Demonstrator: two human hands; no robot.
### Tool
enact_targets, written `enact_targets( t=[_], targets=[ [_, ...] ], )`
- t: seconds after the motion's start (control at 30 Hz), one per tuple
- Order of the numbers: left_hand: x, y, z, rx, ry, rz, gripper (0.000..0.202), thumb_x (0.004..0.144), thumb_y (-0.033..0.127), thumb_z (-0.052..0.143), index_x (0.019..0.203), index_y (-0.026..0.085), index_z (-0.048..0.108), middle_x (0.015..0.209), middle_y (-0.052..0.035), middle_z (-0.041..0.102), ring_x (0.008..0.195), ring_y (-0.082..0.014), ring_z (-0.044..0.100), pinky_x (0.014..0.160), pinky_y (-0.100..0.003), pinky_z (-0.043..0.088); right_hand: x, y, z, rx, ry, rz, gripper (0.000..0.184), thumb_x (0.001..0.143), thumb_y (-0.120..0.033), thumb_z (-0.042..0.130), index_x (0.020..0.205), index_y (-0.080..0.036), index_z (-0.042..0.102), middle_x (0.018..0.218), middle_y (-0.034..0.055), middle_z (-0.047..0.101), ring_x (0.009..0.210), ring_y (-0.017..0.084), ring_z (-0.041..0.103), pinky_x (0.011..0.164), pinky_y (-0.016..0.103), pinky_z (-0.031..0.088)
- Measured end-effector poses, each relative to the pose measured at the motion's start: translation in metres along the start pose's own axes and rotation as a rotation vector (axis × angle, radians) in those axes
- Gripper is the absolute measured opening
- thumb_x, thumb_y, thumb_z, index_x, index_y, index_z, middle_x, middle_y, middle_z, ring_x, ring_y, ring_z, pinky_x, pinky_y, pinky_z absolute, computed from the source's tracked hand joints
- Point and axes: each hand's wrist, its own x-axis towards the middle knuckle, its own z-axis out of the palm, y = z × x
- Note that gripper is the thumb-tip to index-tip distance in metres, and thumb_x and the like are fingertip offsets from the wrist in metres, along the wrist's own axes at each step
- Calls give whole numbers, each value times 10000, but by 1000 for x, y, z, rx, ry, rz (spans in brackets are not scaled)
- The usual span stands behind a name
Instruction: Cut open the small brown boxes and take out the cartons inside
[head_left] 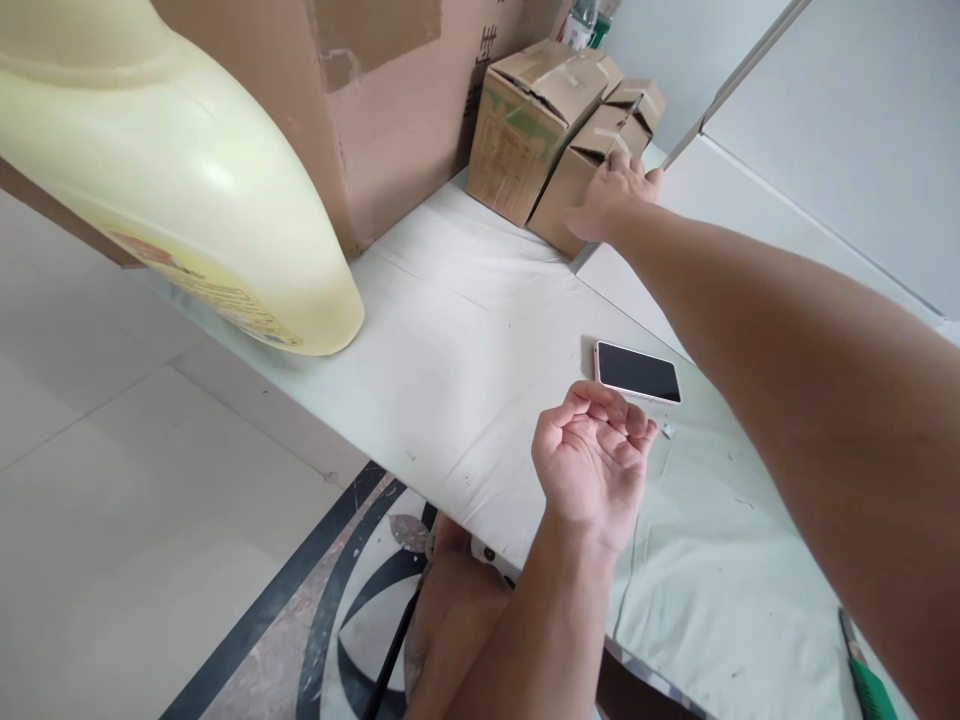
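Observation:
My right hand [616,192] reaches far across the table to a small cardboard box [562,212]. Its bent fingers lie over the upper edge of that box, with the thumb against the front face; the fingertips are hidden. Beside this box stands a larger cardboard box [514,140] with taped flaps. My left hand [592,455] is held palm up above the table, its fingers loosely curled and nothing in them. Just beyond the left hand lies a phone [639,372] with a dark screen, and a tiny whitish piece [668,431] is close to its fingertips.
A large pale yellow jug [247,210] looms at the left, in front of a big brown carton [397,120]. Bottles [579,25] show behind the boxes. A pale cloth covers the table [450,350]. A green-handled tool [870,690] lies at the lower right, near a white panel [840,150].

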Motion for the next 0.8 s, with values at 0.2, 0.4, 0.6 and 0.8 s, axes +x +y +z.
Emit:
enact_targets(
  t=[0.2,0.4,0.6,0.8],
  targets=[
    [2,-5,1,0,21,7,241,843,249,453,667,168,595,660,-5,450,586,-108,446,650,-258,424,-19,18,-11,-16,97,-183,843,1020,-532,201,1226,184,596,1420,379,536,1399,437,540,1018,648,308],
    [-3,-20,-1,59,9,-20,257,824,272,426,656,163,587,679,-12,436,600,-118,415,669,-284,389,-51,37,-23,-17,131,-340,320,1034,-215,428,1144,11,626,1470,294,572,1292,326,617,1050,647,314],
    [-9,-23,1,121,-8,4,258,816,277,418,648,162,576,676,-13,432,599,-125,415,688,-291,359,-66,45,-38,23,101,-213,321,1000,-231,559,1201,-16,685,1391,251,650,1302,349,624,1066,555,373],
    [-9,-21,-1,102,-13,1,257,818,284,419,646,165,569,669,-7,421,593,-124,406,681,-283,351,-20,47,-34,-24,241,-173,638,1018,-494,333,916,25,690,1211,238,718,1209,315,653,816,524,370]
  ],
)
